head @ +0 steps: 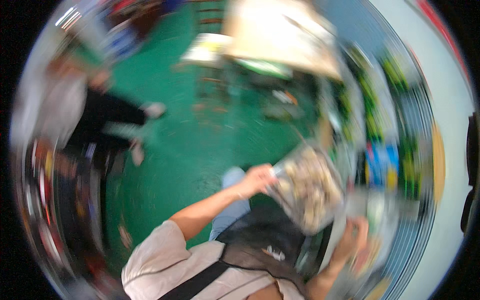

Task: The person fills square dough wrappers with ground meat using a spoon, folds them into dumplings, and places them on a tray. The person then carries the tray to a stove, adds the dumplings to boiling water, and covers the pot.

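My left hand [259, 180] is stretched forward and grips the edge of a clear plastic bag [313, 187]. Through the film I see many small beige and brownish pieces, too blurred to name. The bag hangs tilted in front of my dark apron [262, 228]. To its right, beside the shelving, is my right hand [352, 234] with its fingers bent. Blur hides whether anything sits between those fingers. Just past that hand lie pale and reddish packs [365, 255], also smeared.
Wire shelving [407, 243] with green packs [369, 108] and a blue pack [382, 165] runs along the right. Ahead stand a pale-topped table [273, 33] and a stool [208, 48] on the green floor [176, 150]. A person [105, 116] is at the left, above dark, blurred goods [71, 202].
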The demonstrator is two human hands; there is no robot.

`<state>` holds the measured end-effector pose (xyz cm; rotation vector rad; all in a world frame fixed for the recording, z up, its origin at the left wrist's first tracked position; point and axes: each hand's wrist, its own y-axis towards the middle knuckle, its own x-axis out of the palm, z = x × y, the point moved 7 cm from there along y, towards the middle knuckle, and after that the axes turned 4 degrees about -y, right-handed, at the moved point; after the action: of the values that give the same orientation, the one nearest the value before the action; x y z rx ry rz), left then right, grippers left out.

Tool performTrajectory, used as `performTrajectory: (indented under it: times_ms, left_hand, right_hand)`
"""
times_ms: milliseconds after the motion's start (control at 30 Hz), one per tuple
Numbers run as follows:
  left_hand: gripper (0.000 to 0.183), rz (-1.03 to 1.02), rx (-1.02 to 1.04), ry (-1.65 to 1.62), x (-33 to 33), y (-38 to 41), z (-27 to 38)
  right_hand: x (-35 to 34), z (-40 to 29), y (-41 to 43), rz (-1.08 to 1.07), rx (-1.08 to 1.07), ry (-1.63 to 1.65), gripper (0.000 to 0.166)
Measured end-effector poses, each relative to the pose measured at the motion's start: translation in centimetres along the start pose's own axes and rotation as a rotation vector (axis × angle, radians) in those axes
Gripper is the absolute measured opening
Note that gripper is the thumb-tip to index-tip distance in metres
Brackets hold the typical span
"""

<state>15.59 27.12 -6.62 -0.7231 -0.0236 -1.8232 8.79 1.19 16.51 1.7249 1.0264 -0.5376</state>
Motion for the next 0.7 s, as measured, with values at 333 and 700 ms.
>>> performTrajectory:
  times_ms: [333,700]
  left_hand:
    - [0.029,0.704,0.340,-0.521,4.6,-20.5,6.8]
    - [0.035,1.543,1.447,-0.915,9.0,-49.3,2.9]
  right_hand:
    - [2.7,-6.2,24.7,-0.481,-0.284,0.156,0.027]
    - [12.2,-45.1,6.7,-0.763,-1.465,0.830,0.008]
